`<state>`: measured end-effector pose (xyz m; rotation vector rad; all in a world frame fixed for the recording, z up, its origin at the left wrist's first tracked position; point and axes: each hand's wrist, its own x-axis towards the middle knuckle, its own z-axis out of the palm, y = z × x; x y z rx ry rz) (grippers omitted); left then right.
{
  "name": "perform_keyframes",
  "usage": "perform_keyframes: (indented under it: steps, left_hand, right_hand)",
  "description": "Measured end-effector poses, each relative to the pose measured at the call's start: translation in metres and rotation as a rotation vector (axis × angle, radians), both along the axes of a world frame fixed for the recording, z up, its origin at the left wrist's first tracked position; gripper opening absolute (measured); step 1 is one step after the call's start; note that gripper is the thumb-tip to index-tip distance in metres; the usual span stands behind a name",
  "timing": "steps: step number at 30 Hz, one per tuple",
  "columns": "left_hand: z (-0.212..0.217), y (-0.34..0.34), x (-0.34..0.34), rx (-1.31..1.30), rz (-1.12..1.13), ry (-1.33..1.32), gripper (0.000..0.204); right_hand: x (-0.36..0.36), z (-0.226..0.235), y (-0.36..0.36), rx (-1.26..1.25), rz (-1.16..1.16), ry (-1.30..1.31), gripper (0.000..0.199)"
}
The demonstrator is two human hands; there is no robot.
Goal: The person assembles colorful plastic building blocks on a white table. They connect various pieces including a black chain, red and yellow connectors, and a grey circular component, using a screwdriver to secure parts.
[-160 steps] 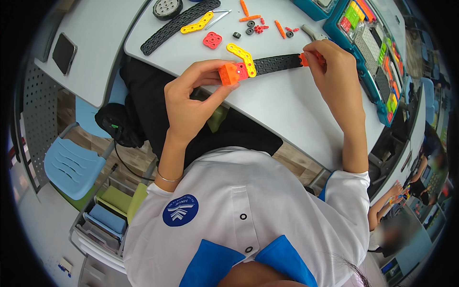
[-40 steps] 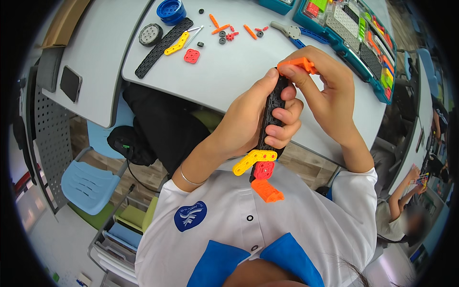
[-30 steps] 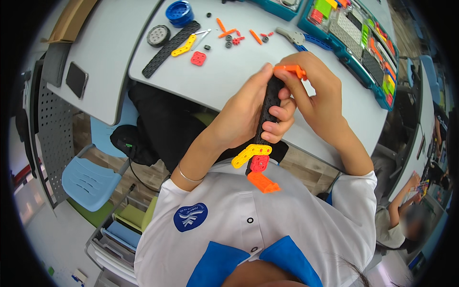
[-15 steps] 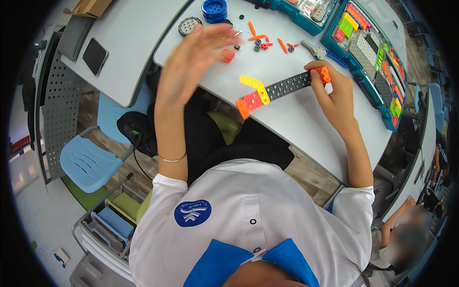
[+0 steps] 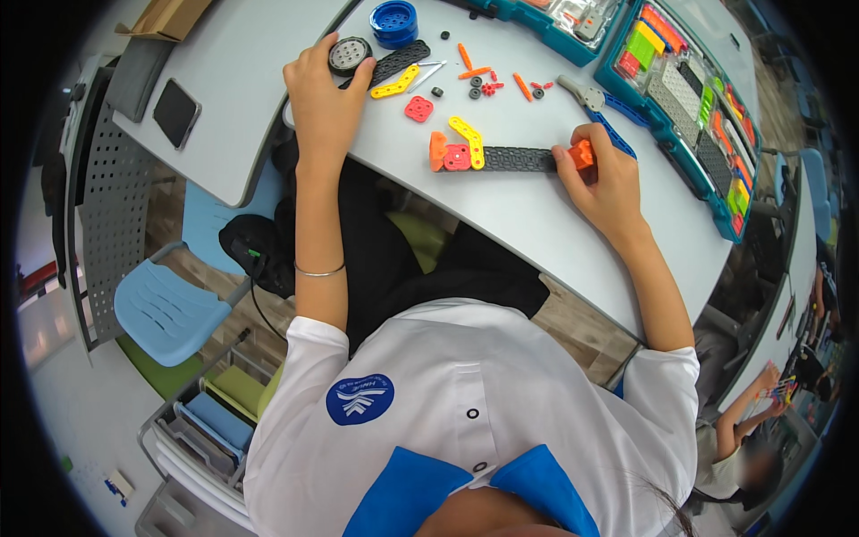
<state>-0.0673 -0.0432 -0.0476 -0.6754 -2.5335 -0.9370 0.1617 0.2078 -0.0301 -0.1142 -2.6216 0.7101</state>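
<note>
My left hand [image 5: 324, 112] has its thumb and fingers around a grey wheel with a black rim [image 5: 349, 55] at the far left of the table. With my right hand [image 5: 610, 183] I grip the orange end of a toy building-piece assembly [image 5: 514, 159]. It has a long black perforated beam, a red block, an orange piece at its left end and a bent yellow strip [image 5: 467, 134] sticking up. Near my left hand lie a black plate [image 5: 403, 61], another yellow bent strip [image 5: 395, 82] and a red square piece [image 5: 419, 109].
Blue wheel hubs [image 5: 394, 22] stand behind the grey wheel. Small orange pins [image 5: 523, 87] and black rings lie mid-table. A blue-and-grey tool [image 5: 586, 97] rests beside the open teal parts case [image 5: 662, 116]. A phone [image 5: 177, 113] lies on the neighbouring table.
My left hand has moved left and closed around the grey wheel. My right hand has shifted slightly left, and the assembly has turned from slanting to nearly level.
</note>
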Motion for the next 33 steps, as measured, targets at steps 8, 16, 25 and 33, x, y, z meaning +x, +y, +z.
perform_keyframes:
  steps: [8,16,25,33]
  left_hand:
    - [0.042,-0.005,0.033,0.477,-0.165,-0.307,0.050]
    - [0.066,-0.013,0.067,1.057,-0.690,-1.175,0.061]
    - [0.072,-0.012,0.084,0.900,-0.531,-0.955,0.059]
    - [0.077,-0.014,0.097,0.839,-0.512,-0.882,0.049]
  right_hand:
    - [0.001,0.007,0.004,-0.106,0.037,-0.072,0.041]
    - [-0.002,0.008,0.003,-0.070,0.071,-0.087,0.044]
    - [-0.002,0.000,0.003,0.011,0.132,-0.007,0.049]
    - [-0.004,0.005,0.003,0.041,0.207,0.029,0.053]
